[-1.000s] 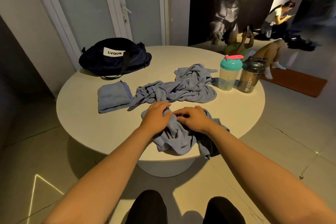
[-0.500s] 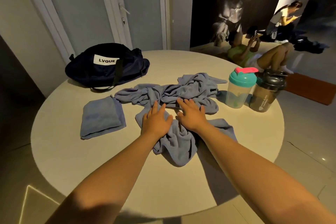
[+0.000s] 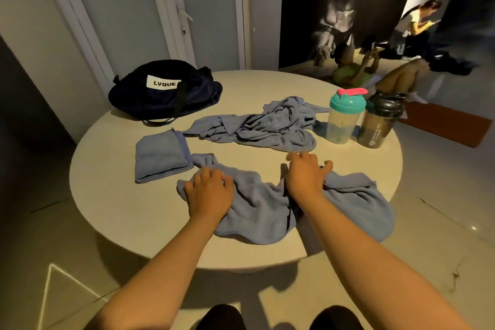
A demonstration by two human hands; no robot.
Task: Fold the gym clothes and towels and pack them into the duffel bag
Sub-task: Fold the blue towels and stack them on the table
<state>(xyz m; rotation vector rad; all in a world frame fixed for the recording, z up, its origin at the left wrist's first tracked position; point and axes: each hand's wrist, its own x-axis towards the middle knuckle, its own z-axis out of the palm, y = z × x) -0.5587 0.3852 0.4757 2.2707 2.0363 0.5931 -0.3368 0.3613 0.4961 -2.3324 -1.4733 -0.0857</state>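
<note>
Under your fingers (image 3: 305,156) lies a round beige table (image 3: 120,209); beyond them a pale door (image 3: 209,8), to their right a dark mural (image 3: 340,2) and glossy floor tiles (image 3: 442,236).

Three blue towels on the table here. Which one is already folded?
The left towel, nearest the duffel bag: a neat flat square. The near towel, under the left hand and right hand, and the far towel lie crumpled.

Blue-grey towels (image 3: 257,203), navy duffel bag (image 3: 166,94), teal-lidded shaker (image 3: 344,118), beige table (image 3: 134,222).
</note>
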